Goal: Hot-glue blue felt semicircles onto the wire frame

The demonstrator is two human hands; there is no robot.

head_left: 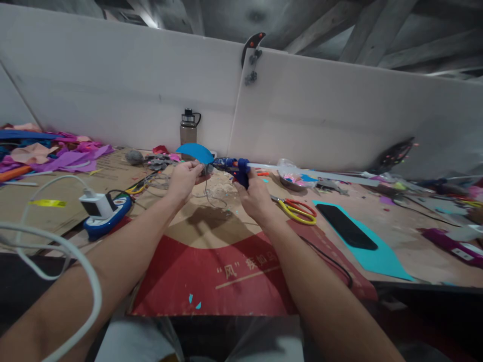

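Note:
In my right hand (256, 195) is a blue hot glue gun (237, 168), its nozzle turned left and a long pale glue stick (264, 166) coming out of its back. My left hand (187, 179) pinches a curved bright blue piece (196, 151), whose material I cannot make out for sure. Something small and grey shows by the left fingertips, partly hidden. The nozzle is close to the lower right end of the blue piece; whether they touch I cannot tell. Both hands are above a red and tan cardboard sheet (204, 271).
Scissors (296, 208) with red and yellow handles lie right of my right hand. Farther right, a black phone (345, 224) rests on a turquoise sheet (385, 261). A blue power strip (107, 218) with a white plug and cables is at left. Behind stands a bottle (187, 131).

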